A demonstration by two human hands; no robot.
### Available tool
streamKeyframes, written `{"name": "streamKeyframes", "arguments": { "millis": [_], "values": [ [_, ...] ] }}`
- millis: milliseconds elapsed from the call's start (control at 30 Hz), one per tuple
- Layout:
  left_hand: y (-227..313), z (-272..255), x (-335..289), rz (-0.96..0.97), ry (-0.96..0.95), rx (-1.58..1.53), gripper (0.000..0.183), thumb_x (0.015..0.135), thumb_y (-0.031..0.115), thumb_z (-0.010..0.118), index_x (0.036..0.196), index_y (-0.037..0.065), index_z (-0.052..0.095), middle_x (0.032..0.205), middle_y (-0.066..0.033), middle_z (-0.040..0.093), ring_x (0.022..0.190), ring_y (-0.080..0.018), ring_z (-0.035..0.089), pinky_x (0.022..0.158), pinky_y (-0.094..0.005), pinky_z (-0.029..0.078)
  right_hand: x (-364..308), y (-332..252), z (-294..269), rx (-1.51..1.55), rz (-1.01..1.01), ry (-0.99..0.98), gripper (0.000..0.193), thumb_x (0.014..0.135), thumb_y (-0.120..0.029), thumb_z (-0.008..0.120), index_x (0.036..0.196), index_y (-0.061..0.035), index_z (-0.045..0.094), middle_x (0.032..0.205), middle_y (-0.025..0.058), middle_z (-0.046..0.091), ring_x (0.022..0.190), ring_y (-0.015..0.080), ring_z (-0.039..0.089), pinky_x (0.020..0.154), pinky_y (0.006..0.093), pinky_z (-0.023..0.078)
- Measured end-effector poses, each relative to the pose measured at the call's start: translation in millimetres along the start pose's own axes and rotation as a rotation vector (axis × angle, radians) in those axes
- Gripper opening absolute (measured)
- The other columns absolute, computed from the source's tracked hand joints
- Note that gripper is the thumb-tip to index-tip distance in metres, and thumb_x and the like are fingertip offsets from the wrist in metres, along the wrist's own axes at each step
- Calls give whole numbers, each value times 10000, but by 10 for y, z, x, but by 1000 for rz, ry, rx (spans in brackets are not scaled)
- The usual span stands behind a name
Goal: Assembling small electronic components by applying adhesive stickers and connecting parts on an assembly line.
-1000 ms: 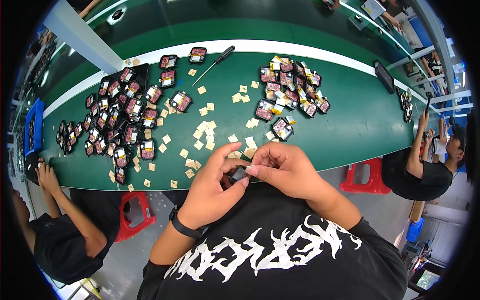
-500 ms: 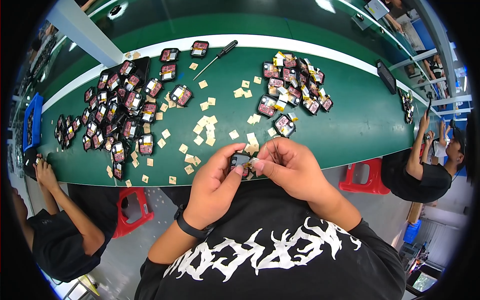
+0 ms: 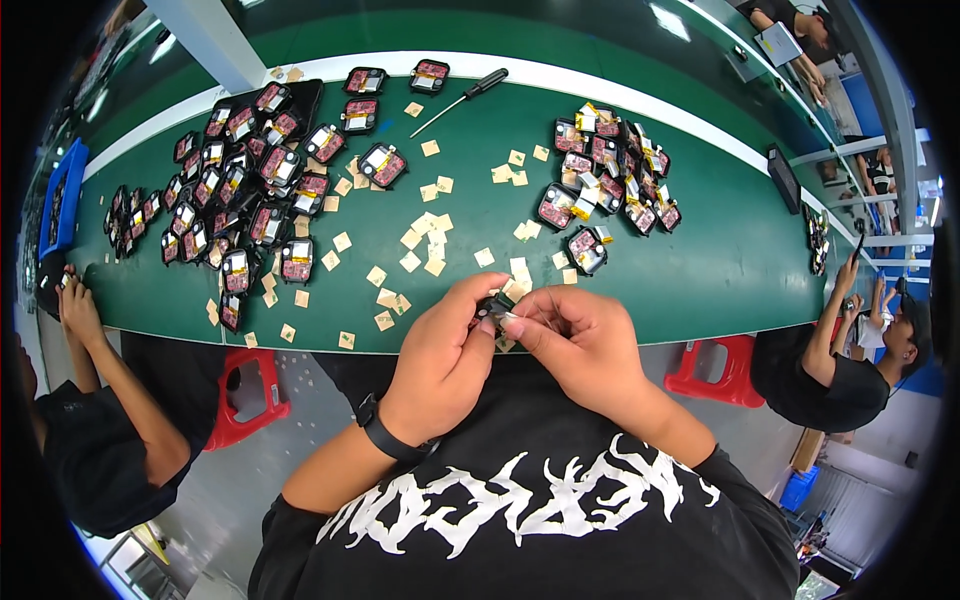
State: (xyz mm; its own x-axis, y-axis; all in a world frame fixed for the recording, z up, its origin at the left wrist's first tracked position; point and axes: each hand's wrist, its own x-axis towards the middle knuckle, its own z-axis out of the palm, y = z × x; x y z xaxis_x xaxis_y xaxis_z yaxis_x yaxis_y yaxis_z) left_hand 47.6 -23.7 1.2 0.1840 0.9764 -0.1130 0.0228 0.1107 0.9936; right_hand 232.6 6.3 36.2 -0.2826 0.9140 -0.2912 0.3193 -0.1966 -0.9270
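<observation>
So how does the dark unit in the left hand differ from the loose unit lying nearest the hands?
The held unit is gripped in the left hand; the loose unit lies on the table. The held unit is mostly covered, while the loose unit is largely exposed. Both have dark casings.

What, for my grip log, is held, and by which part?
The left hand pinches a small black device by its left side; the right hand is at its right side, its hold unclear.
</observation>
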Motion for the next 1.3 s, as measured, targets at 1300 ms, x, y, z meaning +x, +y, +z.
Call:
{"name": "streamKeyframes", "arguments": {
  "millis": [1300],
  "values": [
    [67, -62, 24, -282, 84, -490, 269, 1036, 25, 512, 1296, -13, 572, 903, -76, 658, 623, -49, 469, 579, -213, 403, 0, 300, -555, 227, 65, 190, 91, 991, -74, 713, 1034, -6, 669, 877, -37, 650, 773, 25, 561, 687, 195, 449]
  ]
}}
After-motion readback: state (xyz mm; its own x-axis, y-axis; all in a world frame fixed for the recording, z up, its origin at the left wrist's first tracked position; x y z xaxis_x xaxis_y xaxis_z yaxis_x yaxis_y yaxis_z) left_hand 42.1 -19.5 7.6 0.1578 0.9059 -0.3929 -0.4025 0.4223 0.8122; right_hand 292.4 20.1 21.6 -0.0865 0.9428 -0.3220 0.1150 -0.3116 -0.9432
